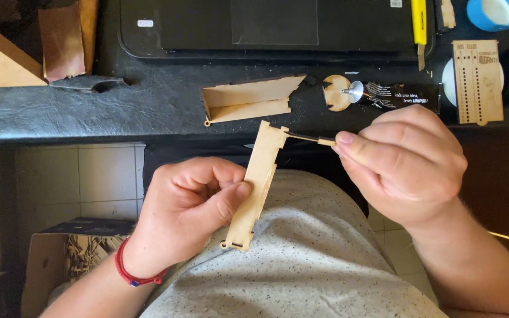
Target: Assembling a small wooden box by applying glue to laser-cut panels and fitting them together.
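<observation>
My left hand grips a long, flat laser-cut wooden piece, held upright and slightly tilted over my lap. My right hand pinches a thin wooden stick whose dark tip touches the top notch of that piece. On the dark table edge above lie a partly assembled wooden box section, a round notched wooden disc and a black glue tube with a silver cap end.
A black laptop sits at the back of the table. A yellow utility knife, a blue round container and a perforated wooden plate lie at right. Sandpaper lies at left. A cardboard box stands on the floor.
</observation>
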